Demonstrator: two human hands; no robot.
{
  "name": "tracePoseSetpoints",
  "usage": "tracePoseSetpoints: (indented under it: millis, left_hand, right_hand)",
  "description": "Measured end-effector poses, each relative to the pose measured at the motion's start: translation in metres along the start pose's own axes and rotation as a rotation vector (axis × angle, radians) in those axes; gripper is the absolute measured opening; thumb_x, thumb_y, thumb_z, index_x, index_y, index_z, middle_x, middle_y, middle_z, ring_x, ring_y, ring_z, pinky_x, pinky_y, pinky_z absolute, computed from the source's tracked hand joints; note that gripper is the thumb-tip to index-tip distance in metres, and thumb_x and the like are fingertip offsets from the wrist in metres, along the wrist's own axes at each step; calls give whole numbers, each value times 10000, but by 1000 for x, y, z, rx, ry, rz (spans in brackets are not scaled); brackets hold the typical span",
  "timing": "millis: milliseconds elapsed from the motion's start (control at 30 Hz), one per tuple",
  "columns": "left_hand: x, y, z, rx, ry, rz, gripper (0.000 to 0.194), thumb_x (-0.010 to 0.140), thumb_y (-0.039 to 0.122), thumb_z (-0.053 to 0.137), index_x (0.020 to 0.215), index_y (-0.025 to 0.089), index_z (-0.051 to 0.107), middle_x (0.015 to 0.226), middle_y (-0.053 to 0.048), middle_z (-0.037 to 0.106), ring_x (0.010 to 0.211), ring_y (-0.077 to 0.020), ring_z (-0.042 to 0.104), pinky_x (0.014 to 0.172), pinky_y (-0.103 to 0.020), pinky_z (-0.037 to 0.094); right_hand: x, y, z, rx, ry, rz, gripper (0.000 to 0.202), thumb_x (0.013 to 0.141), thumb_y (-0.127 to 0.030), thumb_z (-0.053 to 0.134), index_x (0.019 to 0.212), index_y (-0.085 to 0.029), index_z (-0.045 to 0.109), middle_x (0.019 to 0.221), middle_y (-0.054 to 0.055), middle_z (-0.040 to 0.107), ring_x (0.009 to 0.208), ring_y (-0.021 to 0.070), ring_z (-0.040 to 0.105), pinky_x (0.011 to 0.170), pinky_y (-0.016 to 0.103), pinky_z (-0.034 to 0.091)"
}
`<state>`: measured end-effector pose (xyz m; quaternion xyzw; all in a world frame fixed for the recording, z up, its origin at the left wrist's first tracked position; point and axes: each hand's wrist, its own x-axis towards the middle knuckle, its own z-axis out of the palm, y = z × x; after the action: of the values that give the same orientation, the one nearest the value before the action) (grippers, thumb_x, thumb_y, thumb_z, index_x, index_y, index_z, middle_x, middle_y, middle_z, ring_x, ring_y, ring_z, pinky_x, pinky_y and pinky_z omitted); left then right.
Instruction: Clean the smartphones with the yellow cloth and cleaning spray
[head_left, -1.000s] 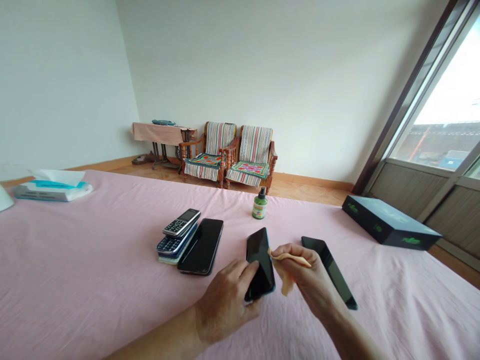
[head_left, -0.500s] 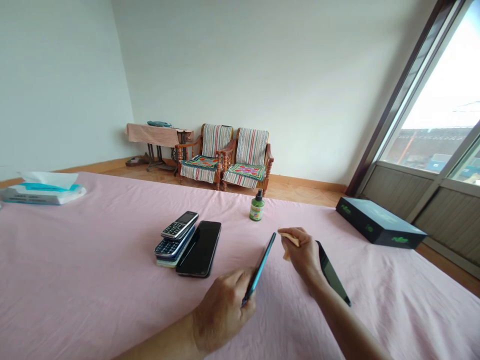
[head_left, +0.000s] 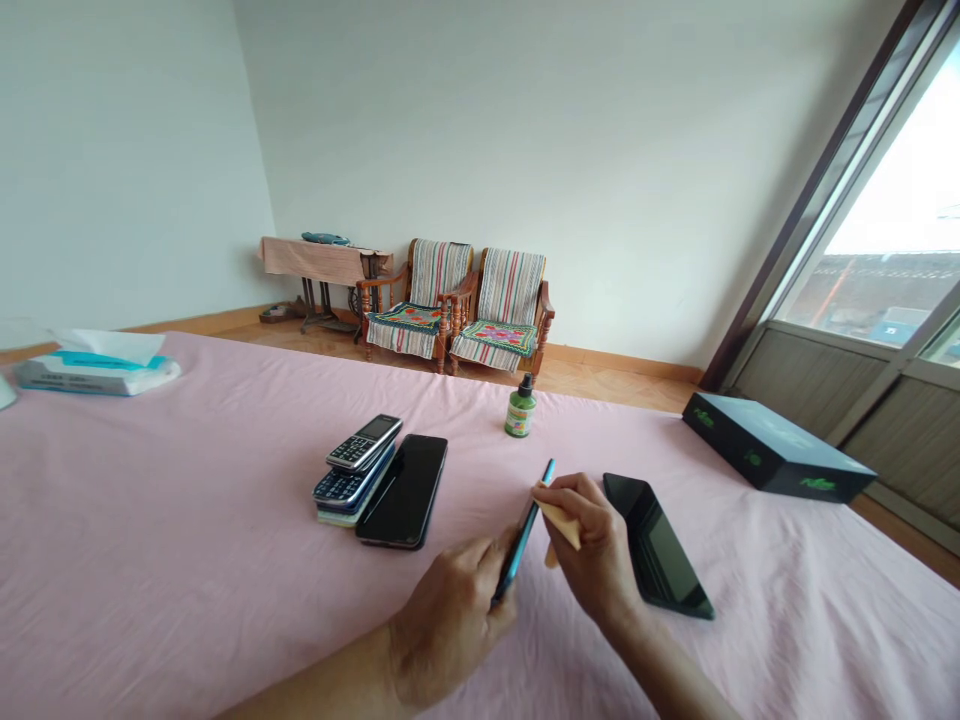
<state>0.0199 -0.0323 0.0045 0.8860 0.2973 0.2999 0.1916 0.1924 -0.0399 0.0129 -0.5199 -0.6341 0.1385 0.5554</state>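
My left hand (head_left: 457,610) grips a thin smartphone with a blue edge (head_left: 517,550), holding it up on its side above the pink cloth. In my right hand (head_left: 596,545) is a folded pale-yellow cloth (head_left: 561,522), pinched between the fingers and pressed against the phone's upper edge. To the right of that hand lies a black smartphone (head_left: 667,550), screen up. Left of the held phone another black smartphone (head_left: 405,490) lies flat. It adjoins a stack of phones, with a silver keypad phone (head_left: 366,443) on top and a blue keypad phone (head_left: 349,487) below it.
A pink sheet (head_left: 225,570) covers the surface. A green spray bottle (head_left: 519,410) stands at the far middle, a black box (head_left: 776,450) lies far right, and a tissue pack (head_left: 101,368) far left. Beyond are two wooden chairs (head_left: 499,310) and a draped sewing table (head_left: 322,260).
My right hand has moved left with the cloth, from beside the phone onto its edge. More of the black phone on the right is uncovered. The view has shifted slightly.
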Motion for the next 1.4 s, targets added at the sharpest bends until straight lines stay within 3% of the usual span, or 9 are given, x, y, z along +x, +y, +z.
tracePoseSetpoints:
  millis: [133,300,500,767,1033,1267,1400]
  left_hand:
    - [-1,-1,0,-59,39,-21,524,784,15,480,1272,206,474,971,-41,654,886,-205,633,801,-313,518]
    - [-2,2,-6,-98,126,32,593,799,45,531,1348,224,402,1094,-64,634,971,-197,617,875,-314,509]
    - [-3,-3,-13,-68,256,227,215,878,162,574,1090,198,585,922,-59,630,844,-170,627,781,-261,524]
    - [-3,-5,-9,-38,253,283,186,915,181,553,1099,170,574,870,-61,618,781,-157,624,733,-247,519]
    - [-4,-7,-7,-44,253,246,176,918,181,547,1091,188,577,869,-45,617,806,-156,631,743,-237,514]
    - [-4,-7,-7,-58,270,241,177,902,137,553,1073,174,578,853,-45,611,785,-151,626,738,-240,505]
    - [-3,-6,-7,-52,283,241,181,897,136,561,1072,176,579,841,-39,606,770,-148,624,723,-233,504]
  right_hand:
    - [-10,-16,10,17,17,-120,201,777,-124,535,855,-199,705,828,53,572,745,158,597,614,245,497]
    - [-4,-13,5,-25,35,-132,217,779,-116,538,856,-214,715,810,44,584,740,154,593,631,240,477]
    - [0,-2,3,-41,34,-140,248,799,-132,519,915,-219,720,845,53,591,733,154,601,632,246,487]
    - [25,22,-7,-183,71,-42,222,810,-189,532,921,-200,723,875,58,602,733,165,618,662,269,496]
    - [-14,-7,11,-21,37,-166,232,813,-129,504,923,-210,691,872,69,584,785,179,613,666,282,516]
    - [23,16,0,-128,103,-23,214,786,-187,558,897,-209,740,841,53,600,731,168,617,602,249,501]
    - [16,16,2,-99,68,3,219,813,-207,545,941,-204,724,863,53,590,700,156,612,568,240,497]
